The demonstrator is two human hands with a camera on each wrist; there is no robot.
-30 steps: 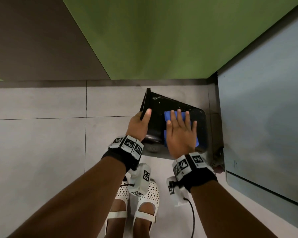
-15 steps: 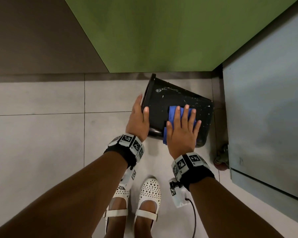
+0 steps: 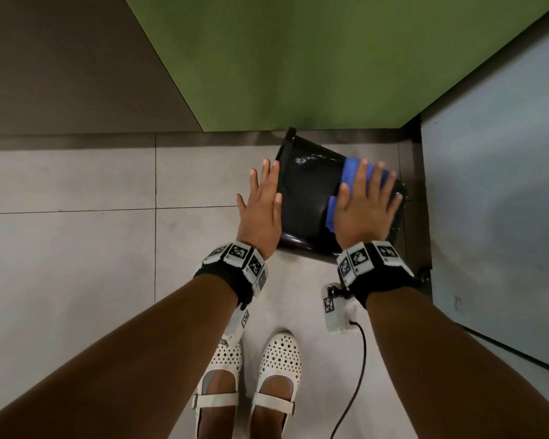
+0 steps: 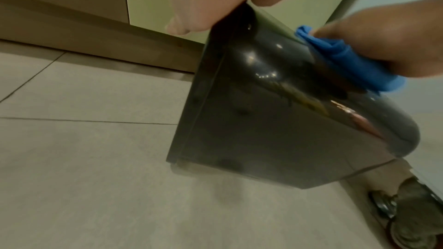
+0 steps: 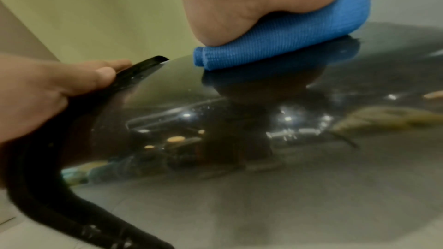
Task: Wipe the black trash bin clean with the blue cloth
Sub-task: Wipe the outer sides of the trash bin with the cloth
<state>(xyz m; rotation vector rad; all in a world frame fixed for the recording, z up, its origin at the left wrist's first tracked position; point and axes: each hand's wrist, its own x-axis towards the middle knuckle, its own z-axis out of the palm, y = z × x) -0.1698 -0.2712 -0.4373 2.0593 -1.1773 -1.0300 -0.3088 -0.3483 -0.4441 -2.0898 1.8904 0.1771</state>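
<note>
The black trash bin [image 3: 308, 201] lies on its side on the tiled floor, rim to the left, base to the right. My left hand [image 3: 260, 201] rests flat against the rim with straight fingers; the right wrist view shows this left hand [image 5: 48, 86] on the rim. My right hand [image 3: 366, 207] presses the folded blue cloth [image 3: 349, 172] flat onto the bin's upper side near the base end. The left wrist view shows the cloth [image 4: 347, 60] under the right hand [image 4: 388, 41] on the glossy bin [image 4: 275, 120]. Close up, the cloth [image 5: 287, 33] lies under my palm on the bin [image 5: 239, 139].
A green panel [image 3: 298, 58] stands just behind the bin and a pale grey-blue panel [image 3: 495, 201] just right of it. A caster wheel [image 4: 407, 215] sits on the floor by the bin's base. My white shoes [image 3: 251, 375] and a black cable [image 3: 355, 375] are below.
My right hand has slid the cloth away from me and rightward, toward the bin's base. My left hand has released its thumb grip on the rim and now lies flat against it.
</note>
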